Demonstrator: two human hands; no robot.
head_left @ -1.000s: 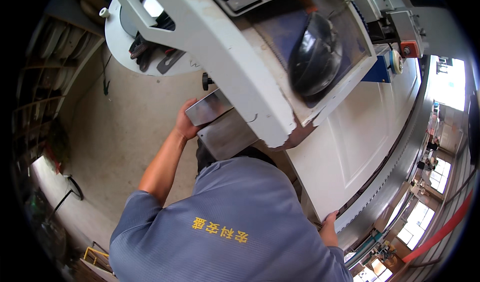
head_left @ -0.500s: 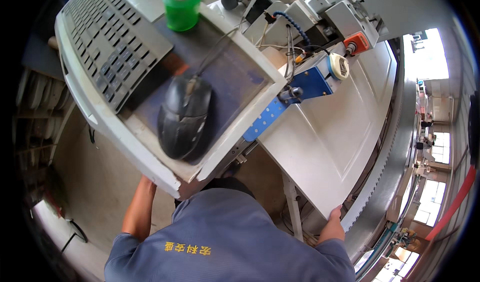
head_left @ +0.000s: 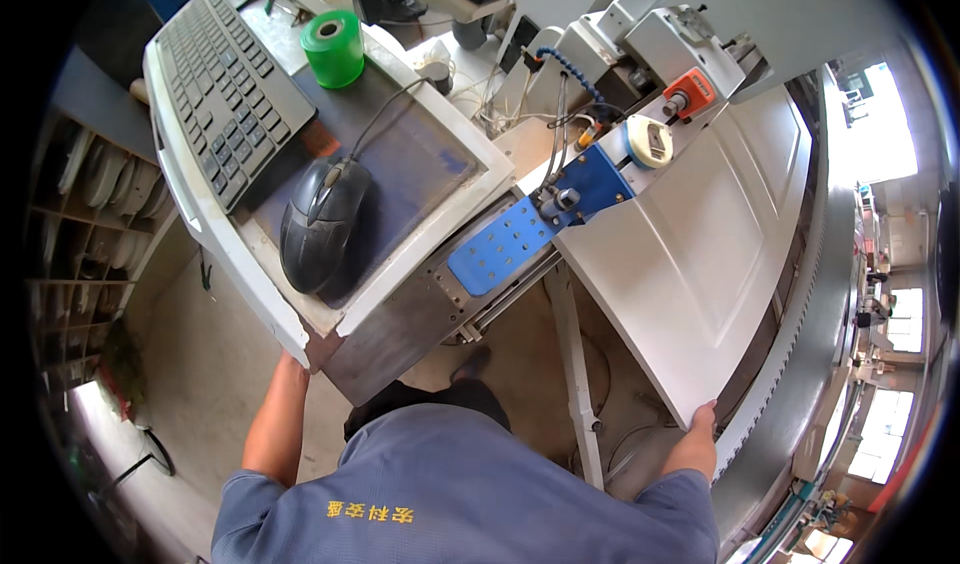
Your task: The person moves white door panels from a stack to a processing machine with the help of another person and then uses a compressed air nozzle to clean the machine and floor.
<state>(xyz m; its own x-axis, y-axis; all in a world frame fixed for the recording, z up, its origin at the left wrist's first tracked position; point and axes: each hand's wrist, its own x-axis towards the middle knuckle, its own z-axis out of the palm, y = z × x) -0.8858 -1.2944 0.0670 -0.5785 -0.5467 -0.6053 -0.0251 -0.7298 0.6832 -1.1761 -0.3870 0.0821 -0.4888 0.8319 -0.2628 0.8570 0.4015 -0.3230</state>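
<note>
Looking down over a grey shirt, we judge the work to be under way: a white panel with a moulded outline lies to our right, its near corner toward us, its far part beneath a machine head. How much is done, and what is left, we cannot tell. Our right hand appears to grip that near corner, thumb against the edge, fingers out of sight. Our left forearm meets the edge of a chipped, pale surface, which hides the left hand; we cannot tell whether it is open or closed. On this surface sit a black mouse, a grey keyboard and a green roll. Beside it we see a perforated blue bracket; beyond, an orange block on the machine head. Farther off, shelves stand at left, a bright window at right.
</note>
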